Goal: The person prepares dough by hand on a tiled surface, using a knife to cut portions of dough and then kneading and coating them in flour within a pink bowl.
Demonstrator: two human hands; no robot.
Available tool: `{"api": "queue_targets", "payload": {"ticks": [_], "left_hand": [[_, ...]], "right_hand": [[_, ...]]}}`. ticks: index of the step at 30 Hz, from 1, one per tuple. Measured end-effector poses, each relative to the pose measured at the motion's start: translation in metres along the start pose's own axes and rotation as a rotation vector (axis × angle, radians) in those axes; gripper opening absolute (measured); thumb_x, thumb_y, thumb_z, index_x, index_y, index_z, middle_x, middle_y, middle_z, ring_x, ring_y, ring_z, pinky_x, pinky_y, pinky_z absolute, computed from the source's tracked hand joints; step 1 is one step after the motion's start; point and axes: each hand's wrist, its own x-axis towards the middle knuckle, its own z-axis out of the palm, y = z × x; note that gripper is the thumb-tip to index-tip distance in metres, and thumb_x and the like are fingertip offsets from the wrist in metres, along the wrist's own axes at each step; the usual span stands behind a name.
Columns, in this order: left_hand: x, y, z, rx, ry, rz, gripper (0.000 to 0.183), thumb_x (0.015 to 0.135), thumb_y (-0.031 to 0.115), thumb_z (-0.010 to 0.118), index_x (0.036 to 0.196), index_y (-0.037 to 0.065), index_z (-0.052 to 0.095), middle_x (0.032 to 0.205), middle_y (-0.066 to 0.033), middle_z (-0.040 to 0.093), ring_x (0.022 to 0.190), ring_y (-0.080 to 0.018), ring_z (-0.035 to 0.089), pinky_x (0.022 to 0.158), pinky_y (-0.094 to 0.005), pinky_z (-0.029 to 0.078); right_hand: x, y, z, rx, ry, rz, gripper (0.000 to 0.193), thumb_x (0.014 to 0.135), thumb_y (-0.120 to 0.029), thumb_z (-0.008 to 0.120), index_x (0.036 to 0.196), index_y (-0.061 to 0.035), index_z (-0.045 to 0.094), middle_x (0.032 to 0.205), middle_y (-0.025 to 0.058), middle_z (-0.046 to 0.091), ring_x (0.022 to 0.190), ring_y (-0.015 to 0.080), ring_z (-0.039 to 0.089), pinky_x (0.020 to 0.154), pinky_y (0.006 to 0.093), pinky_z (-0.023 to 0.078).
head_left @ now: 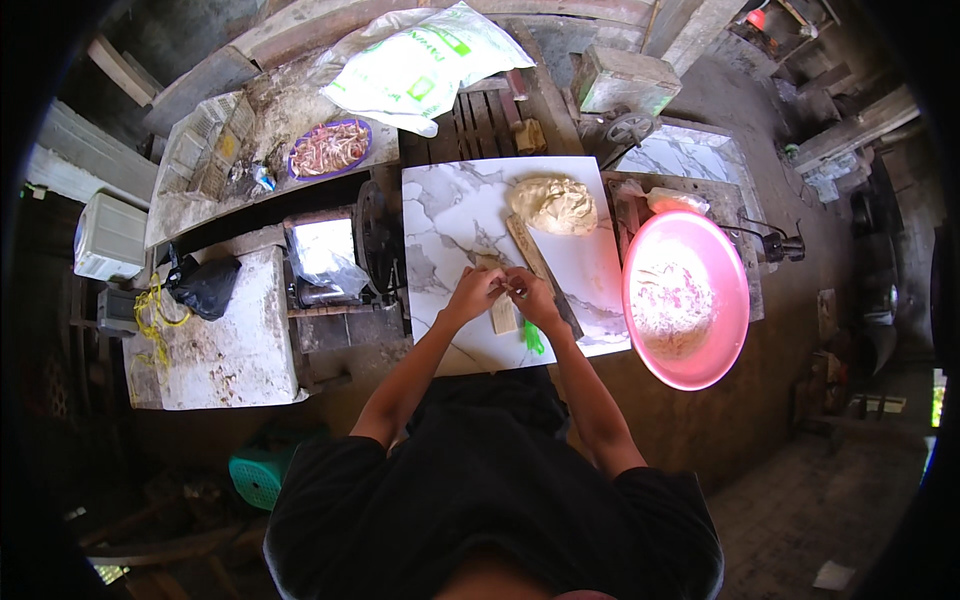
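My left hand point(476, 292) and my right hand point(532, 297) meet over the marbled white board point(440, 215), fingertips pinched together. Whatever lies between the fingers is too small to make out. Beneath them is a short, pale wooden piece point(503, 316). A longer wooden stick point(545, 275) slants past my right hand, toward the board's near right side. Close to that wrist sits a bright green item point(533, 338), its kind unclear. Farther off on the board rests a big lump of pale dough point(556, 206).
A pink basin point(742, 300) with whitish powder inside stands right of the board. Far left are a purple-rimmed tray point(291, 160) of pale strips and a plastic crate point(205, 150). White sacking point(430, 65) covers the back. A black bag point(205, 285) lies on the left table.
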Motion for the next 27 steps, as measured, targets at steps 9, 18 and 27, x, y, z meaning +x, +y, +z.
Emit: {"api": "queue_targets", "payload": {"ticks": [9,18,27], "left_hand": [[-0.021,0.021,0.002,-0.328,0.133,-0.022,0.023,0.070,0.006,0.062,0.091,0.002,0.053,0.078,-0.0094,0.060,0.074,-0.0201,0.060,0.066,-0.0273,0.046],[-0.044,0.051,-0.025,-0.357,0.342,0.017,0.016,0.071,0.000,0.060,0.087,0.001,0.057,0.081,-0.0104,0.061,0.075,-0.0158,0.060,0.067,-0.0245,0.046],[-0.042,0.082,-0.062,-0.477,0.637,0.078,0.018,0.072,-0.006,0.058,0.089,-0.002,0.054,0.087,-0.0068,0.059,0.078,-0.0114,0.057,0.070,-0.0214,0.043]], "right_hand": [[-0.024,-0.031,-0.024,0.053,0.007,-0.026,0.030,0.069,0.006,0.058,0.098,-0.0025,0.053,0.074,0.0091,0.057,0.066,0.0158,0.056,0.061,0.0261,0.046],[-0.027,-0.058,-0.032,0.152,0.046,-0.164,0.029,0.069,0.006,0.059,0.097,-0.0019,0.055,0.082,0.0096,0.057,0.068,0.0154,0.056,0.060,0.0252,0.046],[-0.033,-0.092,-0.059,0.323,0.247,-0.260,0.028,0.070,0.008,0.060,0.095,-0.0012,0.055,0.086,0.0068,0.056,0.074,0.0107,0.053,0.065,0.0221,0.044]]}}
